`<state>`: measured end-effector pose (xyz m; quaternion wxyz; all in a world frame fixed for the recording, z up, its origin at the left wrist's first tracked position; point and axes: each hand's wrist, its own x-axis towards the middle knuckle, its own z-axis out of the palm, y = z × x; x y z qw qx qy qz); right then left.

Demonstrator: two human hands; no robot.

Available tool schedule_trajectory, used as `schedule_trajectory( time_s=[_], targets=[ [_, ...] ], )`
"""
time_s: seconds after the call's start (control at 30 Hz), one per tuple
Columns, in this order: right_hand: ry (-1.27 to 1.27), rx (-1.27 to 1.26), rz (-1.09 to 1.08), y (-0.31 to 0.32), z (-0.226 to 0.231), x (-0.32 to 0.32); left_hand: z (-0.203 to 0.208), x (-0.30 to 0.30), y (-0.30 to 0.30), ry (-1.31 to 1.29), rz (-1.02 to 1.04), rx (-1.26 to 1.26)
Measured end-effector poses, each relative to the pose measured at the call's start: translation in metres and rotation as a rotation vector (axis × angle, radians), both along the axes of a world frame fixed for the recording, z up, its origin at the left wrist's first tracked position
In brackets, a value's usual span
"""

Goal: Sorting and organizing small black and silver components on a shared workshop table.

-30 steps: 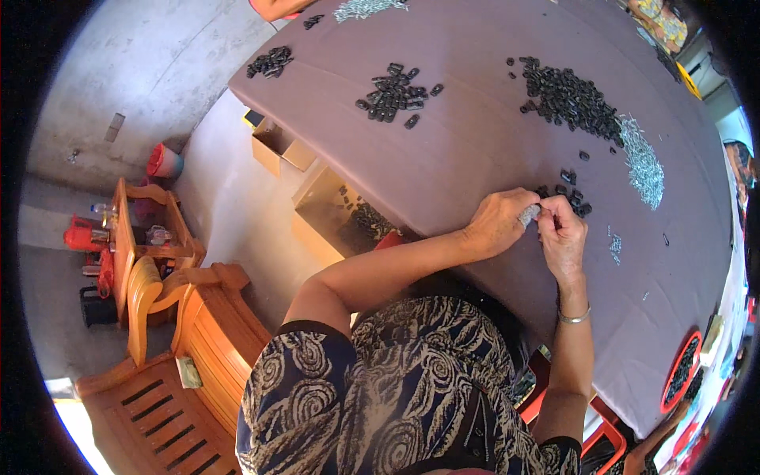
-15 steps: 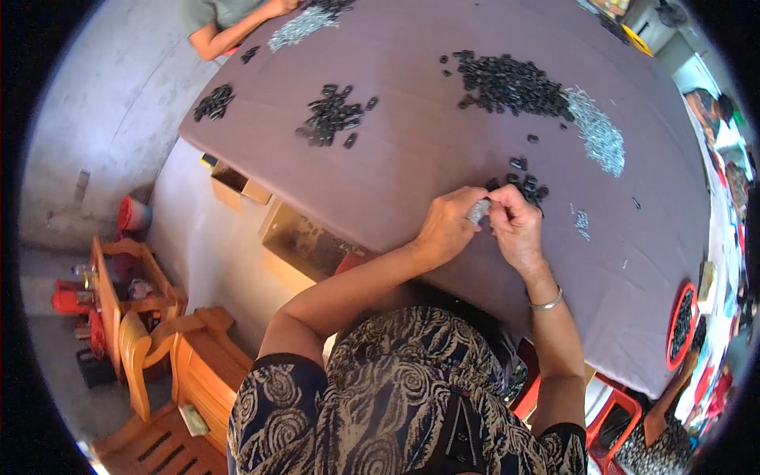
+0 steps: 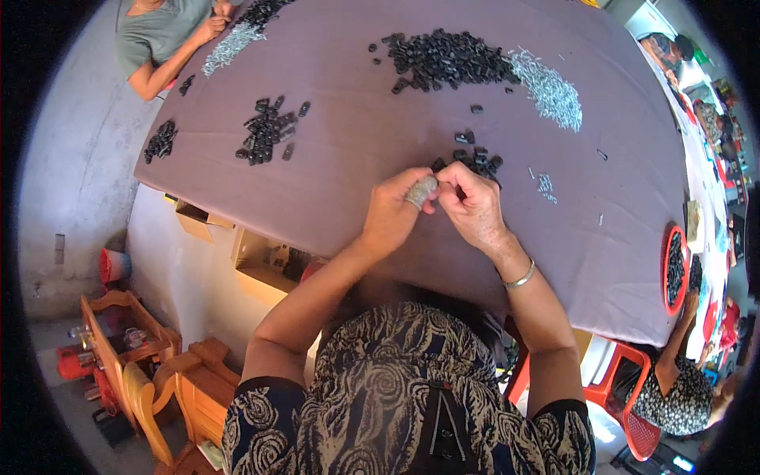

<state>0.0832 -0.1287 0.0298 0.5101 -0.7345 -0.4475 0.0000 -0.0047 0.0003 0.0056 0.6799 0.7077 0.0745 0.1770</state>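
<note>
My left hand (image 3: 393, 207) is closed in a pinch, with a grey wrap (image 3: 422, 191) around one finger. Its fingertips meet those of my right hand (image 3: 473, 207), which is also closed, just above the near part of the table. Whatever the two hands hold between them is too small and hidden to make out. Right beyond the fingers lies a small cluster of black plastic pieces (image 3: 481, 162), partly covered by my right hand. A few small silvery pins or screws (image 3: 546, 187) lie to the right of that hand.
Farther back on the cloth-covered table (image 3: 348, 134) lie a large black heap (image 3: 447, 59) and a silvery heap (image 3: 554, 91). Another black group (image 3: 267, 131) is at left. A red tray (image 3: 674, 269) stands at the right edge. A co-worker's arm (image 3: 170, 67) reaches in far left.
The whole view has shifted, so the table and its heaps sit farther left and slightly higher at the back. My hands stay pinched together at the same spot by the black cluster.
</note>
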Motion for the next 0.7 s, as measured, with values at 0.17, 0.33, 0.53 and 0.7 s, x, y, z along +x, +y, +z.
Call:
schedule_trajectory(
  time_s=[0.17,0.33,0.53,0.7],
  targets=[
    [-0.033,0.039,-0.010,0.002,-0.003,0.003,0.010,0.001,0.002,0.139,0.023,-0.144],
    [0.097,0.049,-0.005,0.003,-0.009,0.005,0.004,0.003,0.003,0.059,0.021,-0.021],
    [0.187,-0.001,0.005,0.001,-0.010,0.002,0.001,0.002,0.002,0.063,0.040,-0.069],
    [0.165,0.004,0.016,0.001,-0.001,-0.001,0.002,0.001,0.001,0.066,0.027,-0.111]
  ],
)
